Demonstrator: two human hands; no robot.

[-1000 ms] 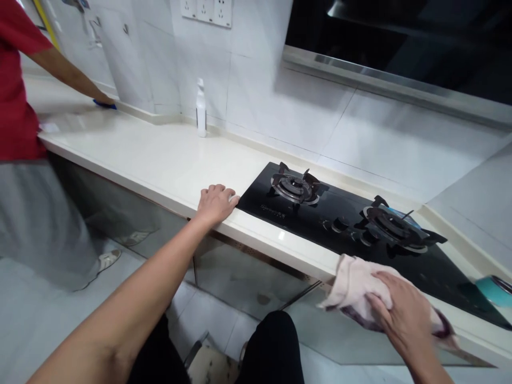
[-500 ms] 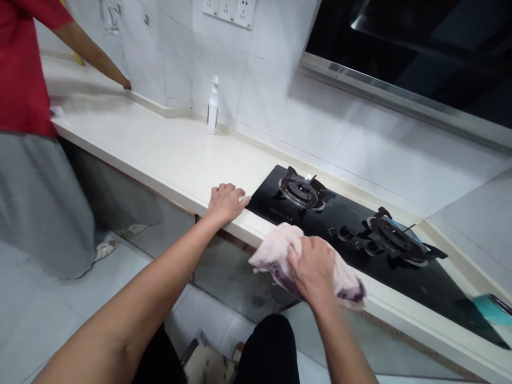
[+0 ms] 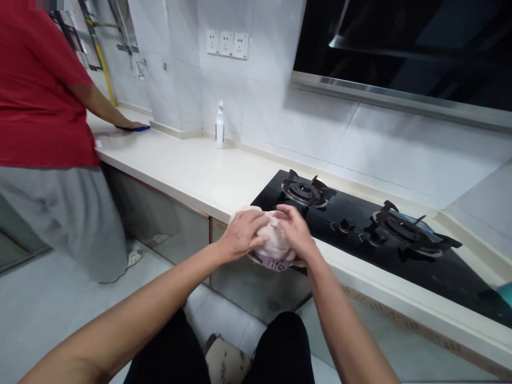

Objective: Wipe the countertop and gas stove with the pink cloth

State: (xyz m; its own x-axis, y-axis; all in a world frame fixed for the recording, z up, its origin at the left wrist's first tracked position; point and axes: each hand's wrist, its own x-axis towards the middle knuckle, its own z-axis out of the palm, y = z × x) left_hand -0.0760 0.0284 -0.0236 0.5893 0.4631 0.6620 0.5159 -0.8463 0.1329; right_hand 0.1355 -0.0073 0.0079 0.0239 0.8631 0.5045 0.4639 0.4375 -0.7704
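Left hand (image 3: 243, 234) and right hand (image 3: 295, 233) both grasping bunched pale-pink fabric cloth (image 3: 275, 244) between them, neither nearer; near-left corner of black glass gas hob (image 3: 359, 210).

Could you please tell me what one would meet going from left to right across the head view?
Co-worker's red top, flat blue item, slim white spray bottle, bunched pale pink cloth, round black left burner, round black right burner, teal item at the edge.
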